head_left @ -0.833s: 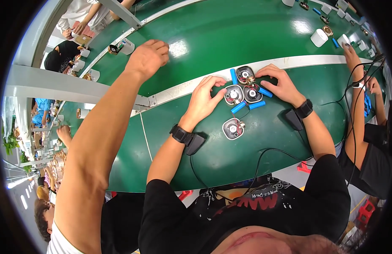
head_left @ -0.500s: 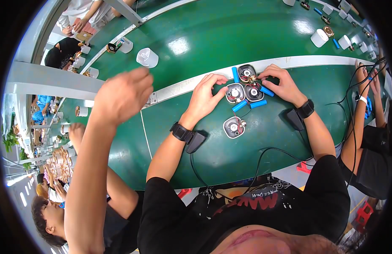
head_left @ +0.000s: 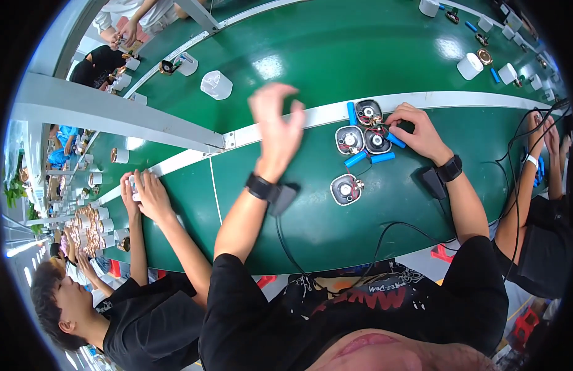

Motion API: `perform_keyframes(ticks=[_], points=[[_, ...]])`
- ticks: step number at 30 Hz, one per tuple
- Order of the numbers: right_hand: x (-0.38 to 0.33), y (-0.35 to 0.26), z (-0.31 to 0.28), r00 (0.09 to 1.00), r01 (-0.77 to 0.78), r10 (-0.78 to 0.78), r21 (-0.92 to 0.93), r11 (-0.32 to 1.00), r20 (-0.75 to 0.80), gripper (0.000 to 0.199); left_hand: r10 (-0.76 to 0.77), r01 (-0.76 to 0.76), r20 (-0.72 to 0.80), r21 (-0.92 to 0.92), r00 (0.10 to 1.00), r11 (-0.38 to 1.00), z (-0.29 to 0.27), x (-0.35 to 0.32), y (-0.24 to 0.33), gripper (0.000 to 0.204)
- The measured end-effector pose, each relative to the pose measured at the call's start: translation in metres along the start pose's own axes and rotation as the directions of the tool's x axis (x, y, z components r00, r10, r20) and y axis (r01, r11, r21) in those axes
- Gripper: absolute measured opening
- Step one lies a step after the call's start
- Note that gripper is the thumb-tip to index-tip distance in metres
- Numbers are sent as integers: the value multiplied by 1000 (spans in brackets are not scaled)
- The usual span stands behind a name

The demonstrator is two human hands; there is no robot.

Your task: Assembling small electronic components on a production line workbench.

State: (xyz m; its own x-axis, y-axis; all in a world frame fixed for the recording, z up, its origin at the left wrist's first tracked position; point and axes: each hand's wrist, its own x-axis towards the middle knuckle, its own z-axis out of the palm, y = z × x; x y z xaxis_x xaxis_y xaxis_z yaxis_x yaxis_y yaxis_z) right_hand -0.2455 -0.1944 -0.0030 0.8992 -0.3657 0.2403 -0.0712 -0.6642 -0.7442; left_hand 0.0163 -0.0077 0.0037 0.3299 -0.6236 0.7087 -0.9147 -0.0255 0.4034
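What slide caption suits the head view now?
Right hand beside black speaker units and blue cylinders on a green table; left hand, blurred, by the white rail.

Glossy green tabletop (head_left: 336, 235), smooth plastic-looking blue cylinders (head_left: 383, 158)

Motion blurs the left hand (head_left: 276, 130), smearing its fingertips. Whether the right hand (head_left: 422, 130) touches the topmost speaker unit (head_left: 368, 112) is unclear. A neighbour's hands (head_left: 154, 196) mostly cover a white object (head_left: 135, 187). The upper edge cuts off the green worktop (head_left: 336, 49); parts along the far-left bench are too small to identify.
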Motion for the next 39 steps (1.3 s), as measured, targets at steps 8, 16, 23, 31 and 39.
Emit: perform_keyframes(ticks=[8, 16, 23, 31, 39], points=[[2, -26, 0, 991, -58, 76, -161, 985, 110, 15, -362, 473, -376, 261, 853, 842, -25, 29, -139, 80], [-6, 3, -17, 870, -457, 425, 732, 506, 250, 23, -610, 626, -160, 311, 776, 715, -15, 36, -137, 75], [2, -15, -1, 852, -132, 385, 856, -500, 356, 27, -527, 519, -64, -104, 847, 848, -12, 37, -139, 66], [36, -9, 1, 950, 8, 308, 984, -176, 47, 21, -421, 452, 170, -420, 891, 787, 6, 37, -79, 66], [77, -63, 19, 863, 136, 156, 518, 845, -481, 18, -93, 227, 288, -477, 953, 849, 22, 36, 16, 65]])
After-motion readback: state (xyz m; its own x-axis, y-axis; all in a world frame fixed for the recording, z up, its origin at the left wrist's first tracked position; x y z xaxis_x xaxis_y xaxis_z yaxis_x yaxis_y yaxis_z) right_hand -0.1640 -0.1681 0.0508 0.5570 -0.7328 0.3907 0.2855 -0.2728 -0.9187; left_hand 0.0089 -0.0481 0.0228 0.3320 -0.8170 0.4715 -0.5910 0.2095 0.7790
